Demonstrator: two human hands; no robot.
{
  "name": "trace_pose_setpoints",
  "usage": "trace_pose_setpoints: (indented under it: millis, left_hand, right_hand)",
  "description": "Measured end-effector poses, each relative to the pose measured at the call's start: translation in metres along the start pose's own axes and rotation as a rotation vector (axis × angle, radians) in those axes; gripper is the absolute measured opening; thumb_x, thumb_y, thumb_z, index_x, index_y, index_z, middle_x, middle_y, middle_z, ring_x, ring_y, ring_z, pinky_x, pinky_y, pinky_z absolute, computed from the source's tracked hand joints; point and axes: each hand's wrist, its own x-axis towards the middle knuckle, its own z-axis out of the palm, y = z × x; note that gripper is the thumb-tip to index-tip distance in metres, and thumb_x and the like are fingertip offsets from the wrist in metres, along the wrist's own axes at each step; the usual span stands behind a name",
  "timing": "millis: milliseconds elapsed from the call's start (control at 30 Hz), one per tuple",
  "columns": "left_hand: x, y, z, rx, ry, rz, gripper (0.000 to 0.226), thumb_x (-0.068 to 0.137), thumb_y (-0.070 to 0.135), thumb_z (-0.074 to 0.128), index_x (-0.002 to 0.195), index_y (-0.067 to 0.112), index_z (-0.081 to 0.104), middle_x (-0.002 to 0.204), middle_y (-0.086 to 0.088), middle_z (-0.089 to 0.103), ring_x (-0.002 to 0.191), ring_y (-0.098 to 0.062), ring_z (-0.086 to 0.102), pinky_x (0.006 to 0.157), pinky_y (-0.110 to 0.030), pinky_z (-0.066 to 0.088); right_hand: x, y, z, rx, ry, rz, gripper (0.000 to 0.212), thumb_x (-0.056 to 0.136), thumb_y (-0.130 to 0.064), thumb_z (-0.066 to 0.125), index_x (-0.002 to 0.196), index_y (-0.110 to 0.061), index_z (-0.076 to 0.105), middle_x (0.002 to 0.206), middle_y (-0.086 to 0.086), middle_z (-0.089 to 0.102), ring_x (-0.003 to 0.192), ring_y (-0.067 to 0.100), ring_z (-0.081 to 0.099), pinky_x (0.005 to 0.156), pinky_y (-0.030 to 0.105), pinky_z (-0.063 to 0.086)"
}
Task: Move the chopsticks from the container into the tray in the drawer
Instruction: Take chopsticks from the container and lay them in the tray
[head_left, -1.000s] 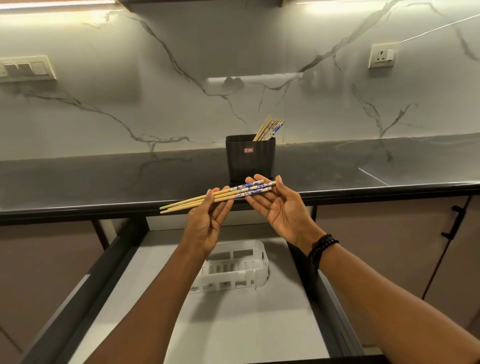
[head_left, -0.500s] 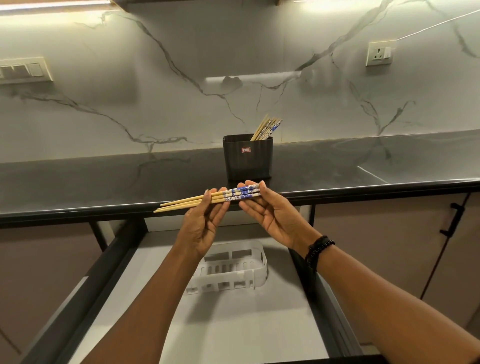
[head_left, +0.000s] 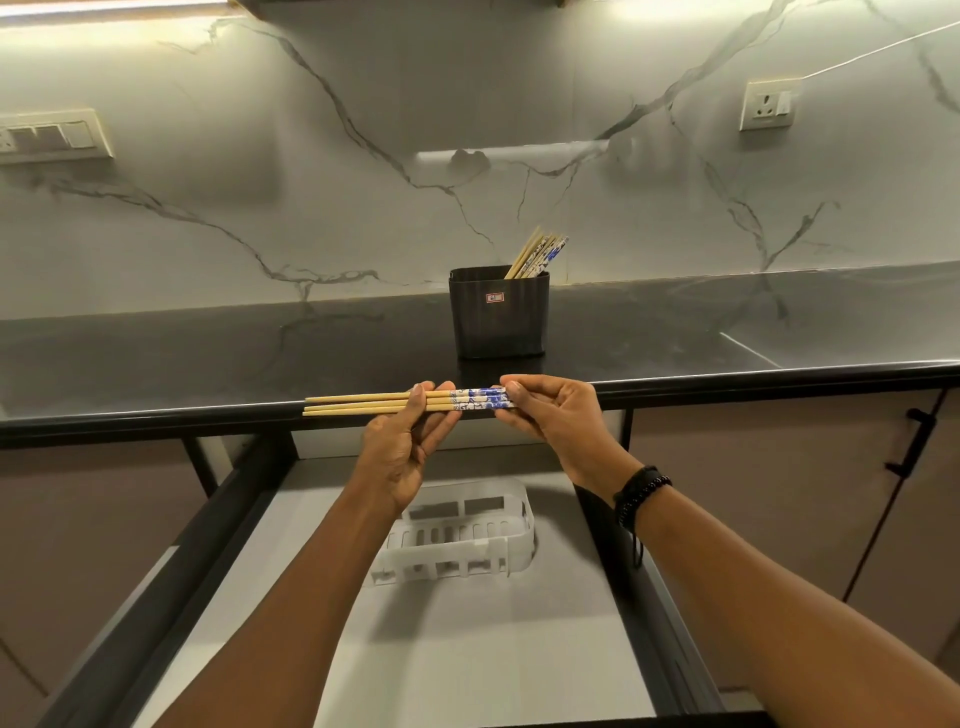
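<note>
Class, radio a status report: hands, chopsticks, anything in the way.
Left hand and right hand grip held chopsticks, level above drawer. Other chopsticks lean in container. Left forearm crosses over tray.

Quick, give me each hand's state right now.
Left hand: closed, pinching the bundle of chopsticks near its middle.
Right hand: closed, gripping the same bundle at its blue-patterned end.

Both forearms were bare up to the frame edge. At 4 o'clock from the right hand, the wrist wore a black beaded bracelet beside a black cord band, its thin end hanging toward 6 o'clock. The left hand was bare.
</note>
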Motion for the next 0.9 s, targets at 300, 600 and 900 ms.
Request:
trace_pose_setpoints:
  millis: [300, 600, 900]
  left_hand:
    - [-0.0014, 0.0038, -0.0020, -0.100, -0.055, -0.046, 0.019, 0.095, 0.014, 0.053, 0.107, 0.002, 0.061, 0.110, -0.020, 0.069, 0.092, -0.026, 0.072, 0.076, -0.034, 0.060]
    - [-0.0005, 0.0045, -0.0060, -0.104, -0.084, -0.057, 0.020, 0.095, 0.015, 0.054, 0.107, 0.002, 0.063, 0.111, -0.020, 0.069, 0.093, -0.026, 0.071, 0.077, -0.035, 0.059]
    - [0.0039, -0.0002, -0.0056, -0.025, -0.032, -0.021, 0.023, 0.096, 0.013, 0.052, 0.111, -0.001, 0.060, 0.110, -0.020, 0.069, 0.096, -0.027, 0.070, 0.076, -0.035, 0.060]
  right_hand:
    - [-0.0019, -0.0049, -0.0030, 0.456, -0.121, 0.165, 0.025, 0.094, -0.018, 0.056, 0.111, -0.003, 0.067, 0.113, 0.022, 0.070, 0.103, 0.027, 0.070, 0.085, 0.029, 0.059]
    - [-0.0046, -0.0020, 0.0021, 0.464, -0.125, 0.203, 0.033, 0.081, -0.022, 0.064, 0.110, -0.008, 0.070, 0.117, 0.025, 0.068, 0.098, 0.027, 0.071, 0.081, 0.031, 0.059]
    - [0.0006, 0.0031, -0.0045, 0.318, -0.069, 0.133, 0.022, 0.096, -0.014, 0.056, 0.113, -0.005, 0.066, 0.108, 0.021, 0.072, 0.091, 0.023, 0.073, 0.078, 0.027, 0.061]
